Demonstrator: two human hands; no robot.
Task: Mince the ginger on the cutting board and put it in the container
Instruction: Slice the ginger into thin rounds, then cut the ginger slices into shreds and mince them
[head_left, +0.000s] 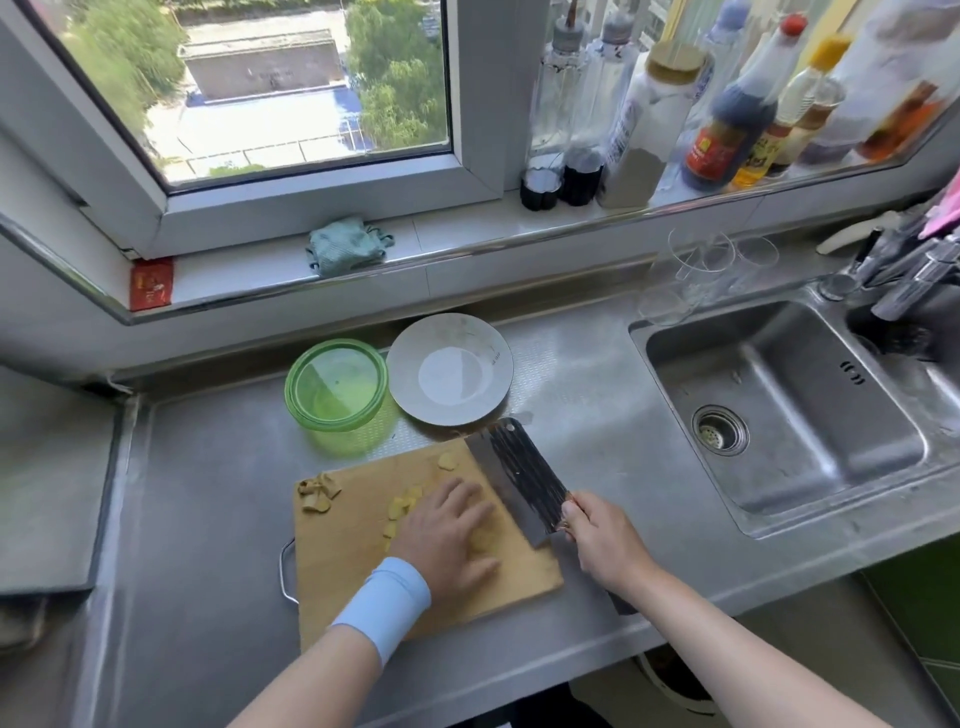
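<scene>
A wooden cutting board (343, 566) lies on the steel counter. Yellow ginger slices (402, 506) are scattered over its middle, and one more slice (447, 461) sits near the far edge. Ginger peelings (317, 493) are piled at the board's far left corner. My left hand (452, 535) lies flat with straight fingers pressing on ginger beneath it. My right hand (602, 540) grips the handle of a dark cleaver (519, 480), whose blade rests edge-down on the board just right of my left fingers. A green container (336, 384) stands behind the board.
A white plate (449, 369) sits beside the green container. The sink (779, 410) is to the right, with glasses (701, 275) behind it. Bottles (727, 104) line the windowsill, where a green cloth (345, 244) also lies.
</scene>
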